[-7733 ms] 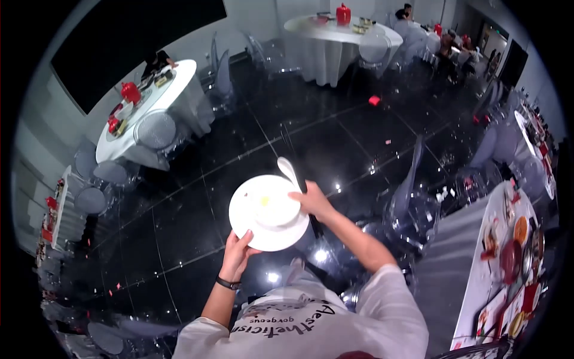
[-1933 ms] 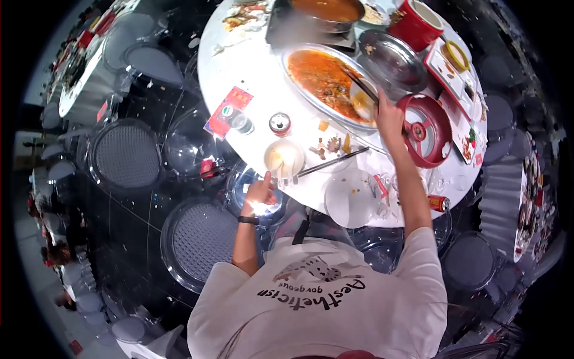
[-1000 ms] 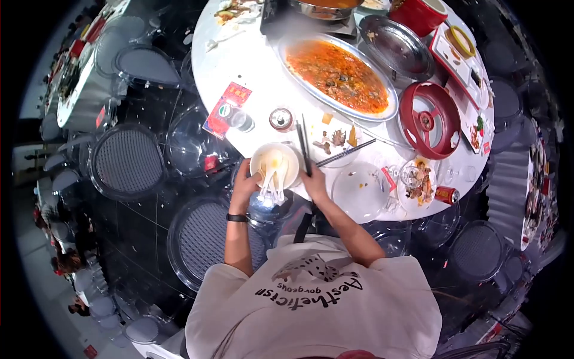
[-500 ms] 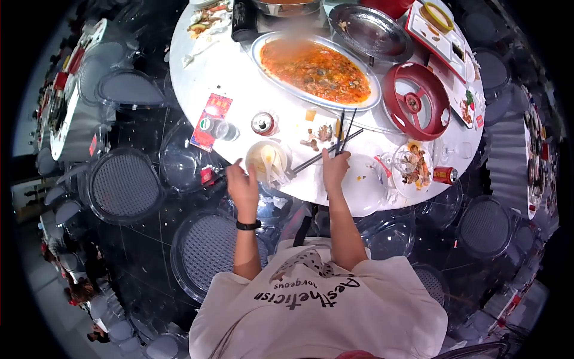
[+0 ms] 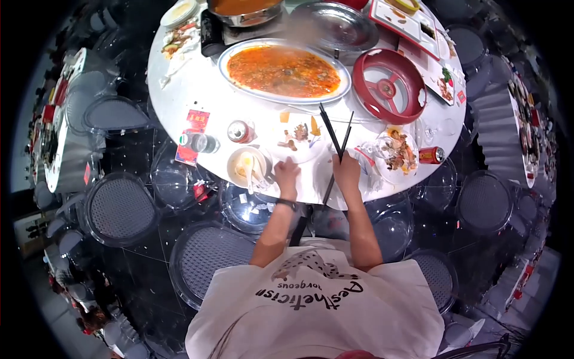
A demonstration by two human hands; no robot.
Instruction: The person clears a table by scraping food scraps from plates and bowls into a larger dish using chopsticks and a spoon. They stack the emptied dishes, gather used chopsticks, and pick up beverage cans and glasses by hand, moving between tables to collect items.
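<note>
My right hand point(image 5: 347, 172) is closed around dark chopsticks point(image 5: 333, 133) whose tips point up over the white table point(image 5: 179, 90). My left hand point(image 5: 286, 177) rests at the near table edge, on or beside a white plate point(image 5: 315, 179); whether it grips the plate is unclear. Just left of it stands a white bowl point(image 5: 247, 167) with white spoons inside. A small plate with food scraps point(image 5: 297, 136) lies beyond my hands.
A long oval dish of red stew point(image 5: 283, 71), a red divided tray point(image 5: 388, 94), a metal platter point(image 5: 335, 25), two drink cans point(image 5: 239, 131) point(image 5: 431, 155), a plate of shells point(image 5: 397, 152) and a red packet point(image 5: 192, 134) crowd the table. Clear chairs point(image 5: 122, 209) ring it.
My left hand let go of the bowl and moved right to the plate at the table edge. My right hand keeps the chopsticks, now raised over the table.
</note>
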